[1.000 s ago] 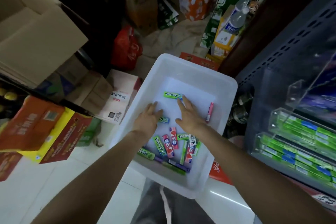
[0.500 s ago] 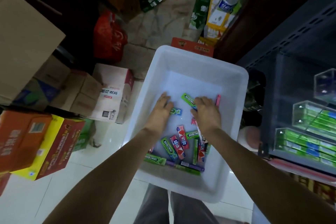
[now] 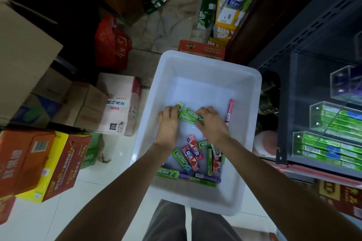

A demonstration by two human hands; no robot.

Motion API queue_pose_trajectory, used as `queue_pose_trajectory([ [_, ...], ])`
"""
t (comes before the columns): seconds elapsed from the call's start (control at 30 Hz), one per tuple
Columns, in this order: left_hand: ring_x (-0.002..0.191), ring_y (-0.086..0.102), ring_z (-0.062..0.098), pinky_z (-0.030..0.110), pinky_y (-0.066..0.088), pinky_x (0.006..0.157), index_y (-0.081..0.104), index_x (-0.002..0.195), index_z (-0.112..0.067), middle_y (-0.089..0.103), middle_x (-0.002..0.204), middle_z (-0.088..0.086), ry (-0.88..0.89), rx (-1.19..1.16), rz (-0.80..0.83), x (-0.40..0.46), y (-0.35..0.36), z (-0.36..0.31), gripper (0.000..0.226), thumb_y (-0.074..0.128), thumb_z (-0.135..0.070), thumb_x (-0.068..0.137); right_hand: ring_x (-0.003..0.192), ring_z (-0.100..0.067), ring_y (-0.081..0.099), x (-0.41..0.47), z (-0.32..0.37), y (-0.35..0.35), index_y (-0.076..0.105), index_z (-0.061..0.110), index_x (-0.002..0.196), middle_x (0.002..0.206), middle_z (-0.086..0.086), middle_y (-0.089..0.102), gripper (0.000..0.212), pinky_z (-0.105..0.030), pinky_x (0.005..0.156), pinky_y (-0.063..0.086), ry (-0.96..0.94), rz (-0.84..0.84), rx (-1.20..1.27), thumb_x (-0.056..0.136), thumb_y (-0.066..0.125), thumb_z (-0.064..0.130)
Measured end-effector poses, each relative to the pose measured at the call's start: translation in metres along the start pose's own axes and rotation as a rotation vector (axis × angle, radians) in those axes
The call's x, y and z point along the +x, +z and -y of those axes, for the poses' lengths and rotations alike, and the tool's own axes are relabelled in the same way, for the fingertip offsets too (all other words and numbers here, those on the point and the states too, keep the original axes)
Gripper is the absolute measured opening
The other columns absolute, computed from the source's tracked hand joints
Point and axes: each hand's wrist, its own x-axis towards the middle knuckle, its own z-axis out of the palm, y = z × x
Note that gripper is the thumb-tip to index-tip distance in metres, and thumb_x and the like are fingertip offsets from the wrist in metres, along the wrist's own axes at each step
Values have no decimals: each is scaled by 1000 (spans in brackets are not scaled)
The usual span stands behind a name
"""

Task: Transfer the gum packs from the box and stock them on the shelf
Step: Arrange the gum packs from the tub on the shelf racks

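Gathering green Doublemint packs (image 3: pixel 189 116) together, both hands now meet in the middle of the white plastic box (image 3: pixel 252 92); a second ago they lay apart and flat. The left hand (image 3: pixel 168 124) has a closed grip on one green pack, the right hand (image 3: pixel 212 123) pinches the end of another, so a lift toward the acrylic shelf trays (image 3: pixel 333 142) at right seems near. More packs lie loose nearer the body. Fingertips hide under the knuckles; a pink pack (image 3: pixel 229 110) leans by the far wall.

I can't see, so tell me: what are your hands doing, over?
Both hands in bin, gathering green packs. Shelf not reached. Nothing blocking.
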Motion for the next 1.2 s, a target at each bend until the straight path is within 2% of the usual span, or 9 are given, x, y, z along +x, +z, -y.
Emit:
queue_pose_trajectory([
  [0.2, 111, 45, 34, 27, 29, 97, 45, 135, -4, 44, 124, 22, -16, 39, 65, 11, 6, -5, 52, 43, 11, 86, 117, -26, 44, 4, 10, 3, 49, 7, 120, 122, -11, 50, 34, -36, 86, 44, 27, 34, -95, 92, 58, 23],
  [0.37, 73, 48, 16, 19, 44, 59, 57, 90, -6, 53, 78, 9, -495, -592, 148, 11, -14, -11, 13, 51, 5, 90, 88, -27, 56, 2, 9, -5, 61, 2, 94, 91, -13, 58, 18, -23, 70, 38, 117, -11, 90, 91, 59, 20],
  [0.5, 86, 58, 22, 24, 51, 77, 62, 104, 1, 62, 95, 17, -490, -888, 379, -6, -29, -22, 27, 48, 16, 86, 53, -8, 36, -15, 15, -12, 39, 23, 57, 57, 5, 37, 41, -12, 52, 35, 91, -30, 377, 90, 60, 14],
  [0.63, 72, 65, 12, 26, 56, 77, 62, 99, 0, 67, 84, 9, -595, -1245, 395, -14, -43, -32, 16, 47, 4, 94, 76, -21, 49, -30, 27, -10, 64, -1, 100, 81, -9, 51, 20, -16, 63, 32, 2, 11, 289, 95, 50, 12],
  [0.73, 73, 66, 11, 22, 56, 73, 63, 106, 1, 69, 87, 8, -581, -1145, 310, -23, -43, -36, 19, 58, -11, 92, 113, -30, 42, -41, 30, -2, 40, 1, 137, 121, -20, 40, 39, -26, 96, 33, -99, 118, 177, 99, 37, 9],
  [0.8, 80, 66, 17, 26, 56, 75, 64, 107, 2, 69, 94, 13, -615, -1096, 276, -27, -44, -33, 24, 62, -14, 90, 117, -24, 35, -47, 30, 1, 31, 6, 144, 123, -13, 36, 44, -27, 100, 29, -110, 186, 226, 100, 35, 9],
  [0.93, 73, 67, 17, 23, 57, 63, 66, 103, 2, 69, 95, 17, -662, -1048, 278, -36, -46, -28, 20, 64, -12, 88, 100, -18, 44, -54, 18, -3, 46, 2, 136, 97, 5, 44, 39, -32, 94, 38, -90, 181, 455, 98, 38, 3],
  [1.03, 70, 65, 17, 23, 56, 63, 65, 88, -5, 68, 86, 12, -720, -1025, 268, -42, -43, -28, 8, 66, -13, 87, 104, -27, 54, -58, 8, -1, 60, 2, 121, 111, -15, 55, 31, -32, 93, 40, -73, 94, 231, 92, 48, 2],
  [1.2, 55, 65, 6, 17, 54, 55, 63, 80, -10, 66, 74, 5, -718, -1025, 240, -45, -47, -23, 8, 64, -12, 88, 119, -21, 41, -56, -6, 13, 60, 12, 116, 121, -7, 47, 34, -29, 92, 42, -68, 77, -181, 83, 64, 5],
])
